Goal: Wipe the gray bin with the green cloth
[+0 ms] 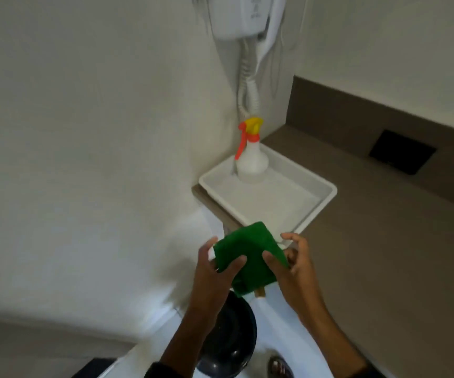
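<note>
A folded green cloth is held in front of me between both hands, just below the countertop's corner. My left hand grips its left edge, thumb on top. My right hand grips its right edge, thumb on top and the index finger lifted. Below my left forearm stands a dark gray round bin on the floor, partly hidden by the arm. Neither hand touches the bin.
A white tray sits on the brown counter at its corner, with a spray bottle with a yellow and orange trigger standing in it. A wall-mounted hair dryer hangs above. A sandalled foot shows beside the bin.
</note>
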